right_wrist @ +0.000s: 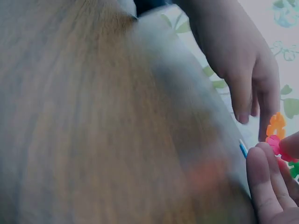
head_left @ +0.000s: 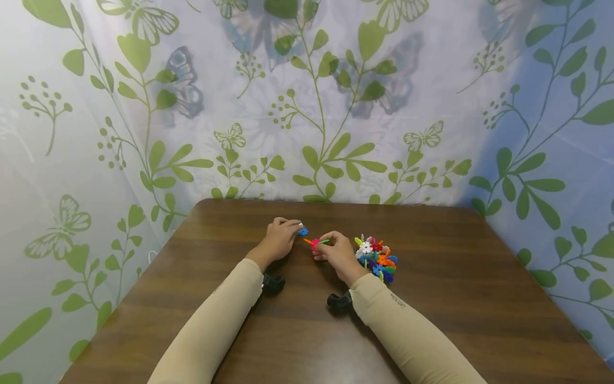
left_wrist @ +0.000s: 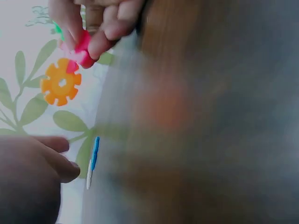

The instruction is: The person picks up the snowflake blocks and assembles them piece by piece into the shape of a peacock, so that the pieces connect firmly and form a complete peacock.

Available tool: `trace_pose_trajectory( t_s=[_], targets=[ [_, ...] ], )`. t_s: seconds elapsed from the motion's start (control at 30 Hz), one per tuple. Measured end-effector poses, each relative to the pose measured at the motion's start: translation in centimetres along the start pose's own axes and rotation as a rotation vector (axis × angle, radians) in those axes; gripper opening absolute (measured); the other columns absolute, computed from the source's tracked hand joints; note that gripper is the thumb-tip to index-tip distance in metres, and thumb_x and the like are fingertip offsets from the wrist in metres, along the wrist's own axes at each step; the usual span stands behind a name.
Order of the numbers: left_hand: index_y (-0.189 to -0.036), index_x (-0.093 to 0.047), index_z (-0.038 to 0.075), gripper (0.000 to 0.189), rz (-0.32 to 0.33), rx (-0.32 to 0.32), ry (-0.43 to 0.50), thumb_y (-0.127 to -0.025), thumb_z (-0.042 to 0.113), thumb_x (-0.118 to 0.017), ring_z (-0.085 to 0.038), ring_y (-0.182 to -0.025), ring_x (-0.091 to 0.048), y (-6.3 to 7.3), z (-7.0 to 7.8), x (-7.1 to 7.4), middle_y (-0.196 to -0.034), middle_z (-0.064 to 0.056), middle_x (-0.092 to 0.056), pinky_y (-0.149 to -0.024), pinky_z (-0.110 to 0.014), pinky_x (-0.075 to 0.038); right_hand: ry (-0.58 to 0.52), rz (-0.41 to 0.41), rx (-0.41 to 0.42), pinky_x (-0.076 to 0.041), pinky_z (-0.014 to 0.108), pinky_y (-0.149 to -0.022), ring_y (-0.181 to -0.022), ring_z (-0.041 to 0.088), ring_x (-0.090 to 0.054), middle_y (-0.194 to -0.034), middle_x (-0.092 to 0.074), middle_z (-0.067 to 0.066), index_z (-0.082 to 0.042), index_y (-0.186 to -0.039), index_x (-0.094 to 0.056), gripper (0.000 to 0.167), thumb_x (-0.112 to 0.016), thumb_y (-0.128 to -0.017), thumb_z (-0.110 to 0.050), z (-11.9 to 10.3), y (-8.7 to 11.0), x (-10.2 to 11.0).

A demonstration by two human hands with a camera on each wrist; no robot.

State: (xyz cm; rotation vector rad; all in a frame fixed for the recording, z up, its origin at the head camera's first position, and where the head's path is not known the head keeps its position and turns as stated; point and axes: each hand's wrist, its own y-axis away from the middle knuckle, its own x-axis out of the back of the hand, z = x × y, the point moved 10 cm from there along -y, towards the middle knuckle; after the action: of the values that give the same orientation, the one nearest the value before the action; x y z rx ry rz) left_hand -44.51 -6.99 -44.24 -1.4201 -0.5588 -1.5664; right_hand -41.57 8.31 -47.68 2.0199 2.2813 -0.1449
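My right hand (head_left: 338, 253) pinches a pink flower-shaped plastic piece (head_left: 315, 244) between thumb and fingers, above the table. Joined to it are an orange notched disc (left_wrist: 61, 83) with a hole in its middle and a green piece (right_wrist: 294, 169), partly hidden by the fingers. To the left, my left hand (head_left: 280, 237) has its fingers loosely extended and holds nothing. Near its fingertips a blue flower piece (head_left: 303, 232) and a white piece (left_wrist: 89, 175) lie end to end on the table, apart from the fingers in the left wrist view.
A heap of multicoloured flower pieces (head_left: 376, 258) sits right of my right hand on the brown wooden table (head_left: 431, 330). Black wrist devices (head_left: 339, 303) hang under both sleeves. A leaf-and-butterfly patterned curtain (head_left: 268, 106) stands behind the table's far edge.
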Motion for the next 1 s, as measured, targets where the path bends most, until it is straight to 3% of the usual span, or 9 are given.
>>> trace_pose_trajectory(
  t_s=[0.17, 0.27, 0.33, 0.5, 0.67, 0.87, 1.0],
  targets=[
    [-0.145, -0.066, 0.019, 0.037, -0.138, -0.005, -0.07, -0.108, 0.016, -0.062, -0.031, -0.136, -0.045, -1.6, 0.1, -1.0, -0.149, 0.002, -0.06, -0.1, -0.053, -0.035, 0.008, -0.02, 0.005, -0.063, 0.04, -0.075, -0.086, 0.036, -0.074, -0.109, -0.064, 0.025, 0.012, -0.126, -0.058, 0.03, -0.065, -0.097, 0.012, -0.1, 0.0, -0.3],
    [-0.139, -0.07, 0.021, 0.037, -0.157, 0.03, -0.062, -0.103, 0.018, -0.071, -0.028, -0.125, -0.051, -2.2, -0.4, -0.8, -0.137, -0.001, -0.066, -0.093, -0.048, -0.036, 0.009, -0.031, 0.009, -0.063, 0.04, -0.076, -0.087, 0.036, -0.074, -0.106, -0.067, 0.025, 0.012, -0.133, -0.061, 0.036, -0.064, -0.097, 0.012, -0.1, 0.0, -0.5],
    [-0.134, -0.072, 0.019, 0.036, -0.148, 0.065, -0.006, -0.099, 0.017, -0.077, -0.028, -0.116, -0.054, -2.4, -0.9, -0.5, -0.126, -0.004, -0.068, -0.09, -0.047, -0.038, 0.002, -0.032, 0.008, -0.063, 0.04, -0.078, -0.087, 0.035, -0.074, -0.103, -0.069, 0.026, 0.013, -0.134, -0.062, 0.037, -0.065, -0.097, 0.013, -0.1, -0.1, -0.6],
    [-0.112, -0.078, 0.008, 0.022, -0.037, 0.105, 0.263, -0.091, 0.011, -0.085, -0.023, -0.097, -0.066, -1.5, -1.6, 0.6, -0.1, -0.004, -0.072, -0.09, -0.039, -0.053, -0.006, -0.016, -0.002, -0.061, 0.036, -0.084, -0.089, 0.028, -0.076, -0.112, -0.069, 0.026, 0.013, -0.138, -0.059, 0.043, -0.067, -0.096, 0.013, 0.0, -0.2, -0.6],
    [-0.107, -0.082, 0.01, 0.018, 0.104, 0.158, 0.502, -0.09, 0.015, -0.086, -0.012, -0.084, -0.072, 0.9, -1.8, 1.4, -0.093, 0.003, -0.077, -0.08, -0.034, -0.059, -0.003, -0.03, 0.028, -0.059, 0.033, -0.087, -0.095, 0.027, -0.076, -0.119, -0.07, 0.025, 0.012, -0.141, -0.058, 0.046, -0.07, -0.097, 0.009, -0.5, -0.3, -0.5],
    [-0.105, -0.084, 0.01, 0.018, 0.261, 0.104, 0.572, -0.088, 0.014, -0.088, -0.013, -0.087, -0.075, 2.9, -0.3, 3.2, -0.095, 0.0, -0.079, -0.077, -0.033, -0.061, 0.027, -0.066, 0.081, -0.059, 0.036, -0.09, -0.096, 0.032, -0.076, -0.112, -0.074, 0.021, 0.01, -0.138, -0.062, 0.045, -0.076, -0.097, 0.001, -1.1, -0.2, -0.4],
    [-0.103, -0.085, 0.008, 0.016, 0.313, 0.052, 0.568, -0.088, 0.012, -0.088, -0.014, -0.087, -0.076, 3.5, 0.5, 3.8, -0.097, -0.002, -0.079, -0.076, -0.031, -0.061, 0.027, -0.076, 0.073, -0.058, 0.037, -0.092, -0.097, 0.033, -0.076, -0.112, -0.074, 0.019, 0.005, -0.139, -0.063, 0.047, -0.078, -0.096, -0.004, -0.8, -0.1, -0.4]
  ],
)
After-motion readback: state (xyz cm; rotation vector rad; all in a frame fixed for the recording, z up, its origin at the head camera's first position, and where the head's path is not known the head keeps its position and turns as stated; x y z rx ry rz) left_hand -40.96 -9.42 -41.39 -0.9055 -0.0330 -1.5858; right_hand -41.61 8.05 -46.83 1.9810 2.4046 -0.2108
